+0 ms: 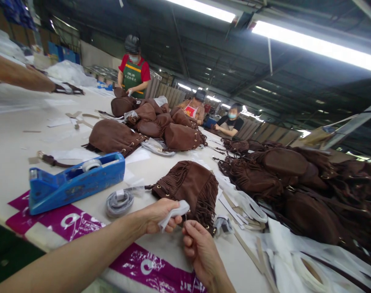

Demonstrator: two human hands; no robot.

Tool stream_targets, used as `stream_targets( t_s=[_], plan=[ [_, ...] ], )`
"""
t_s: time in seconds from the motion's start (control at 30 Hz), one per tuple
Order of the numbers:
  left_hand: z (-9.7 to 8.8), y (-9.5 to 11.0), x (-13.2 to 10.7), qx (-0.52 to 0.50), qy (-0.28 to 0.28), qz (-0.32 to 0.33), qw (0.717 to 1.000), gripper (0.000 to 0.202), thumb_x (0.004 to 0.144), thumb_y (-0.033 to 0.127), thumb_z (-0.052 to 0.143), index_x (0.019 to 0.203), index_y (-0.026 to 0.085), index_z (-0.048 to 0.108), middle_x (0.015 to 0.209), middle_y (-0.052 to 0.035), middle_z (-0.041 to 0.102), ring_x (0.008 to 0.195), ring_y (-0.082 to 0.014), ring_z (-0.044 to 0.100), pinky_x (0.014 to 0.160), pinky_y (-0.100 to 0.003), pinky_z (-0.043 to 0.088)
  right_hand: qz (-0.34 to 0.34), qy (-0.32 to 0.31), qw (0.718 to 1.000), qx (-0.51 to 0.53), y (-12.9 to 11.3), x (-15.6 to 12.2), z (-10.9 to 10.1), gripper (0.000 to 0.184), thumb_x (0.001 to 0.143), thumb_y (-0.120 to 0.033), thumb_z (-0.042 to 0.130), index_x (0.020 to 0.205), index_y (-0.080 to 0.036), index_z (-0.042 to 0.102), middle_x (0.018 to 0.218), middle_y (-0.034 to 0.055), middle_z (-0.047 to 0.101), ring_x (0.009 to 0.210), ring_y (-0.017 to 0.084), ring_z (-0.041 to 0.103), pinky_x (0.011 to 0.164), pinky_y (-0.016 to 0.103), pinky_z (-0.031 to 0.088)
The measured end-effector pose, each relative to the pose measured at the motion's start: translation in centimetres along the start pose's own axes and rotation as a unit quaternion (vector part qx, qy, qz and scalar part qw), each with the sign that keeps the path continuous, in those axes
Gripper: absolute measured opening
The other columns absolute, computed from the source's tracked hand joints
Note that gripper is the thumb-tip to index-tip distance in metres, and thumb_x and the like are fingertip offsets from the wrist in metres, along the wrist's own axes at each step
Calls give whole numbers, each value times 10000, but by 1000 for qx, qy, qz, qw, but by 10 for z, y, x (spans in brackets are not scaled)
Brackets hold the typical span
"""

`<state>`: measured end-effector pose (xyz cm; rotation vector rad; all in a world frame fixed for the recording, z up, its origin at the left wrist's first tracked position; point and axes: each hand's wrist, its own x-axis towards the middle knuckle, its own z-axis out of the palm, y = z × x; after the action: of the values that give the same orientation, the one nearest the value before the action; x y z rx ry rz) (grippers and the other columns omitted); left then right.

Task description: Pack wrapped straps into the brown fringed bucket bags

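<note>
Right hand [200, 249] pinched, hold unclear, left hand [156, 213] gripping white wrap [177, 211], fringed bag [185, 181] ahead, tape roll [91, 164] in blue dispenser [81, 188]

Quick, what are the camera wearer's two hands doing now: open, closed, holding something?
Left hand: closed, holding a folded white piece.
Right hand: fingertips pinched closed; whether they hold anything cannot be told.
</note>
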<state>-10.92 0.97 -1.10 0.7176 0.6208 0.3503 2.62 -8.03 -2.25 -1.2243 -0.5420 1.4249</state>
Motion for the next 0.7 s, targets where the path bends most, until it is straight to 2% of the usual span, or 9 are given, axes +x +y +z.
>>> stream_targets(
  t_s=[0.17, 0.23, 0.33, 0.4, 0.53, 0.7],
  plan=[
    [0, 3, -4, 4, 3, 8, 1000, 307, 790, 408, 625, 809, 124, 511, 567, 27, 504, 366, -19, 294, 381, -156, 145, -23, 20, 992, -123, 16, 2, -5, 489, 552, -563, 808, 624, -162, 538, 407, -87, 448, 336, 14, 301, 335, 132, 168],
    [2, 5, -5, 4, 8, 12, 1000, 318, 783, 412, 638, 804, 124, 506, 564, 27, 500, 363, -17, 288, 381, -158, 140, -42, 34, 988, -142, 17, 0, -4, 486, 572, -581, 787, 652, -162, 553, 434, -77, 480, 332, 16, 312, 330, 135, 168],
    [3, 6, -8, 2, 16, 11, 1000, 290, 797, 385, 631, 800, 118, 517, 569, 23, 503, 361, -14, 284, 378, -155, 148, -69, 40, 993, -87, 10, -4, -2, 512, 590, -565, 786, 882, -176, 629, 536, -71, 549, 334, 17, 321, 319, 133, 160],
    [4, 7, -8, -9, 14, 5, 1000, 272, 822, 362, 612, 793, 104, 533, 573, 20, 503, 361, -11, 281, 372, -147, 155, -55, 24, 997, -43, 6, -6, 0, 574, 590, -536, 798, 1016, -191, 630, 540, -83, 541, 322, 15, 302, 312, 131, 142],
    [4, 8, -7, -70, 5, -25, 997, 259, 907, 317, 498, 759, 105, 521, 546, 30, 466, 354, -9, 248, 359, -126, 152, 16, 0, 1000, 13, 10, -5, 7, 521, 561, -478, 824, 931, -143, 672, 564, -49, 562, 342, 13, 341, 319, 119, 128],
    [3, 8, -6, -90, 1, -29, 996, 276, 944, 255, 395, 754, 104, 526, 530, 20, 453, 352, -17, 240, 347, -110, 153, 49, -5, 996, 69, 15, -3, 12, 475, 608, -457, 807, 881, -83, 704, 757, 112, 709, 404, 29, 444, 319, 111, 205]
  ],
)
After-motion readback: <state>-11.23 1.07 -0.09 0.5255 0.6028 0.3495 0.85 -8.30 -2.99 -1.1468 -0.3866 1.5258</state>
